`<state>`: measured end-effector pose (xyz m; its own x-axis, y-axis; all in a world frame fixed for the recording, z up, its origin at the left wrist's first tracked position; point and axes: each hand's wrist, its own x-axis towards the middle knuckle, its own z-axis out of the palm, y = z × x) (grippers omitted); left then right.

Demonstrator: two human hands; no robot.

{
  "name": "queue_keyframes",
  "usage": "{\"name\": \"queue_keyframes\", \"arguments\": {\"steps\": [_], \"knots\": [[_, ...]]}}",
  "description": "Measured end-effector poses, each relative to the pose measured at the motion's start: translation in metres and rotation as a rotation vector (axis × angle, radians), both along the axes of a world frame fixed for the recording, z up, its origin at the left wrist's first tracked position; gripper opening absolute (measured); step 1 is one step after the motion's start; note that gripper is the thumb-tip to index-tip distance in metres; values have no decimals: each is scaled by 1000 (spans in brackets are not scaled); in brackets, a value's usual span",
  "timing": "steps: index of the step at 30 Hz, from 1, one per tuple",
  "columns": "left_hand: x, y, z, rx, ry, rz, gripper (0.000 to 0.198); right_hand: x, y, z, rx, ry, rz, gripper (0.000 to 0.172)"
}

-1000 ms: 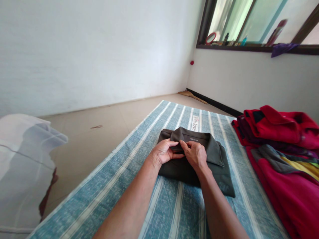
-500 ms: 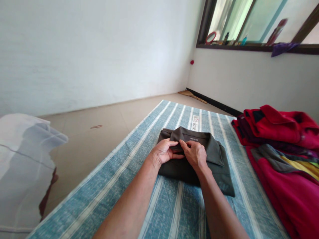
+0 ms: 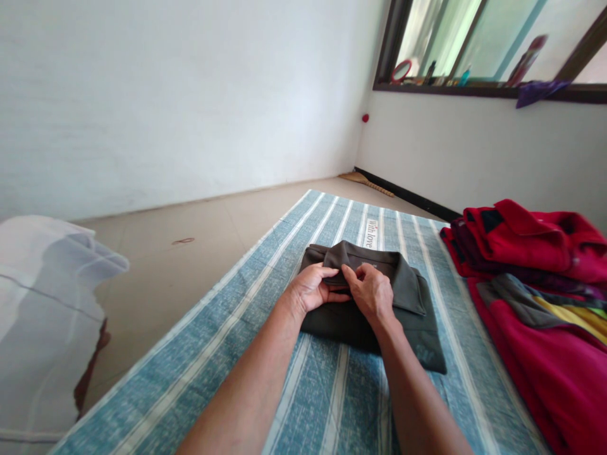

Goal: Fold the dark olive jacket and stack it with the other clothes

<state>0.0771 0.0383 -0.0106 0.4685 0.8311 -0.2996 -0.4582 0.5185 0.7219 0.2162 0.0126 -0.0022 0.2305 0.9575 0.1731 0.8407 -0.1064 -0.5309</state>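
A dark olive collared shirt [image 3: 417, 341], folded into a flat rectangle, lies in front of me on a blue and white striped cloth [image 3: 227, 322]. Its collar points away from me, with a label partly showing inside the neck. My left hand [image 3: 313, 289] pinches the front edge of the collar at the left, thumb on top and fingers beneath. Close beside it, my right hand [image 3: 372, 291] grips the same collar front between thumb and fingers. The fingertips of both hands nearly meet, and they hide the small part of the collar between them.
Folded red clothes [image 3: 535, 237] are stacked at the right, beside a pinkish-red garment with a grey and yellow part [image 3: 535, 373]. White sheer fabric [image 3: 42, 328] stands at the left. Beyond the cloth are a tiled floor [image 3: 208, 215], a broom [image 3: 365, 182] and a window ledge with small items.
My right fingers have shifted slightly at the collar and now cover more of the neck label. The shirt and my left hand stay in place.
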Motion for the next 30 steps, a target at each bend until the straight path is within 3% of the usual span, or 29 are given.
{"name": "queue_keyframes", "arguments": {"steps": [30], "knots": [[1, -3, 5, 24, 42, -45, 17, -1, -1, 1, -13, -24, -3, 40]]}}
